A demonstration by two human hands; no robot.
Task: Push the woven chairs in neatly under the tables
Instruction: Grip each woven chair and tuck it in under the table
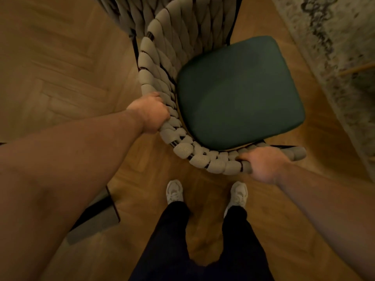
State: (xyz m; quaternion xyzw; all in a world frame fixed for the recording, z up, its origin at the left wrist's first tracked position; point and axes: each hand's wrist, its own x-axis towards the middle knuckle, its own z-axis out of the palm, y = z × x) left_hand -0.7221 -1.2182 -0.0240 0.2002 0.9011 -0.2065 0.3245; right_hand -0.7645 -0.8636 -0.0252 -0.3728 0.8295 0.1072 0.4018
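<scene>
Centrally, a woven chair [160,63] with a thick beige rope back and a dark green seat cushion [239,88] stands on the herringbone parquet floor [60,67], directly ahead of the person's white sneakers [174,192], its seat facing away from them. The left hand [151,114] holds the left curve of the back rim, its grip closed, fingers curled over the rope onto the inner side. The right hand [263,165] holds the rim near its right end, its grip likewise closed round the rope. A second woven chair [125,13] stands just beyond the first at upper left; contact between them cannot be told. A mottled grey surface [334,47] runs along the right edge, near the seat's far corner; whether it is a desk top cannot be told.
</scene>
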